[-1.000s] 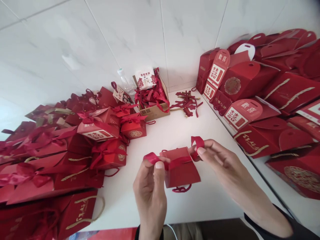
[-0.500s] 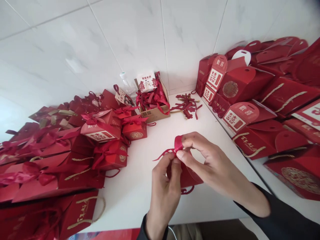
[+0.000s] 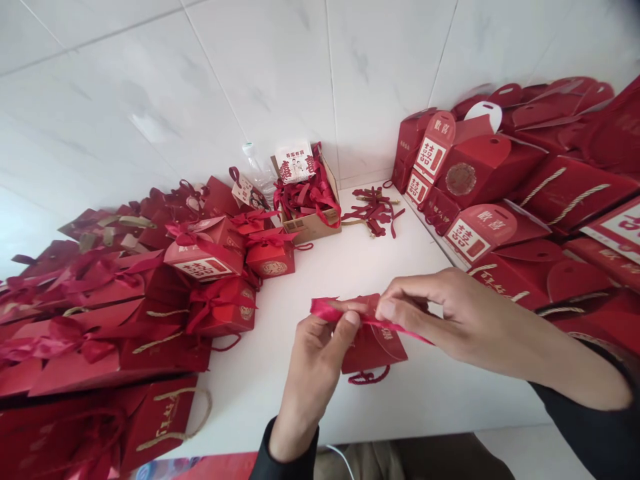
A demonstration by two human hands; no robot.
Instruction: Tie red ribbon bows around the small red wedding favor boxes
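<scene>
A small red gift box (image 3: 375, 353) with a red cord handle lies on the white table (image 3: 280, 373) in front of me. Over its far part I hold a glossy red ribbon (image 3: 325, 310). My left hand (image 3: 320, 353) pinches it between thumb and fingers at the left. At the right, my right hand (image 3: 425, 310) has its thumb and fingers closed on the ribbon, whose thin end shows below the fingertips. Part of the box top is hidden behind both hands.
Many red boxes with bows (image 3: 220, 307) are stacked at the left. More red boxes (image 3: 495, 167) fill the right side. An open cardboard box (image 3: 313, 228) of ribbons stands at the back, near a clear bottle (image 3: 255, 167) and a pile of dark red ties (image 3: 375, 213).
The ribbon was a raised loop between my close-set hands; now it is stretched out sideways. My right hand has moved right, away from the left, uncovering more of the gift box.
</scene>
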